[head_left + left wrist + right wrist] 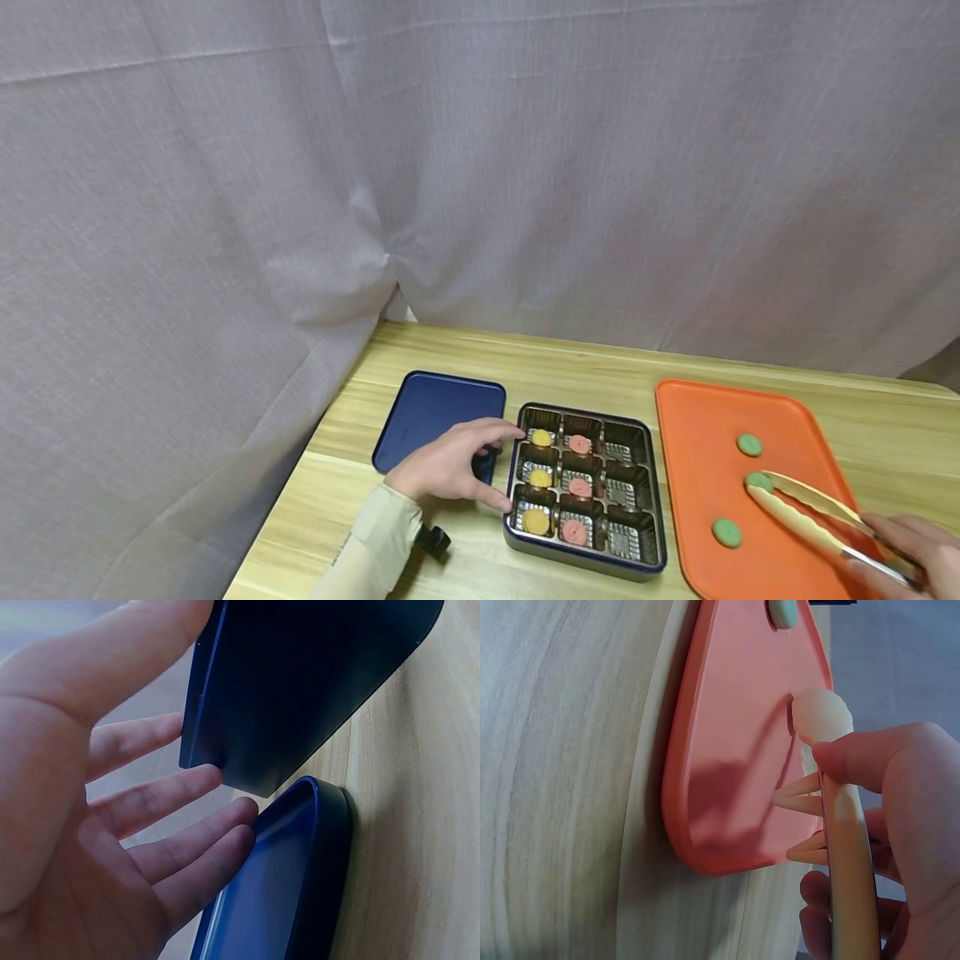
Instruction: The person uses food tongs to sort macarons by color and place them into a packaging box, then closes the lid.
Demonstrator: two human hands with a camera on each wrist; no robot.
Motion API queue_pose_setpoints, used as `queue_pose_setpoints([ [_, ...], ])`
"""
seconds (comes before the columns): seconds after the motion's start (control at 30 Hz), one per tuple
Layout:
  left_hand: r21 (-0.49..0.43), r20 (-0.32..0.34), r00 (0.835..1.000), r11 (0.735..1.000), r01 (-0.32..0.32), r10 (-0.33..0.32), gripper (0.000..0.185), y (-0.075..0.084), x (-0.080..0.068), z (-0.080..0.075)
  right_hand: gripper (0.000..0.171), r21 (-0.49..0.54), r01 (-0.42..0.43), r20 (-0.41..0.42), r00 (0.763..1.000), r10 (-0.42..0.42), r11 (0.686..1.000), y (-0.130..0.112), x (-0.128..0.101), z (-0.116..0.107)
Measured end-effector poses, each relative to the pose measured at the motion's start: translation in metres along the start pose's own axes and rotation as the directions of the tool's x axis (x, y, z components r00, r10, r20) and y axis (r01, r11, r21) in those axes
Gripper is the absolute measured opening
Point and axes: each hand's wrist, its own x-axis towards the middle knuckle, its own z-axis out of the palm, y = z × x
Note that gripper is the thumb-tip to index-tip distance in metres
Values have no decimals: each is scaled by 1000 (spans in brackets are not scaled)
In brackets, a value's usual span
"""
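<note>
My left hand (453,462) touches the left side of a dark box (585,563) with its thumb and index fingertip, fingers spread. The left wrist view shows those fingers against the wall. Inside the box, yellow discs (540,478) lie in the left column of compartments and pink discs (580,487) in the middle one. At the right, my right hand (918,554) grips a pair of tongs (795,523) with cream scalloped tips. The tips lie around the middle green disc (759,481) on the orange tray (705,442).
Two more green discs, one farther back (749,445) and one nearer (727,532), lie on the tray. A dark blue lid (442,417) rests behind my left hand on the wooden table (300,517). A grey curtain (525,208) hangs behind the table and along its left.
</note>
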Motion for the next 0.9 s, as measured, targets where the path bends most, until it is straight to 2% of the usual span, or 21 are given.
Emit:
queue_pose_setpoints([
  [0.13, -3, 0, 1000, 1000, 4, -4, 95, 1, 0, 0, 55, 20, 79, -40, 996, -78, 997, -5, 1, -1],
  [0.3, -27, 10, 1000, 999, 24, -24, 97, 2, 0, 0, 55, -20, 142, -45, 989, -142, 990, -22, 3, -3],
  [0.43, -28, 11, 1000, 999, 27, -27, 97, 2, 0, 0, 61, -96, 146, -5, 989, -147, 985, -35, 7, -6],
  [0.6, -21, 11, 1000, 1000, 21, -21, 97, 2, 0, -1, 68, -194, 93, 86, 993, -77, 977, -50, 13, -10],
  [0.9, -10, 5, 1000, 1000, 13, -13, 97, 2, 1, -1, 66, -238, 94, 172, 984, -53, 967, -77, 17, -16],
])
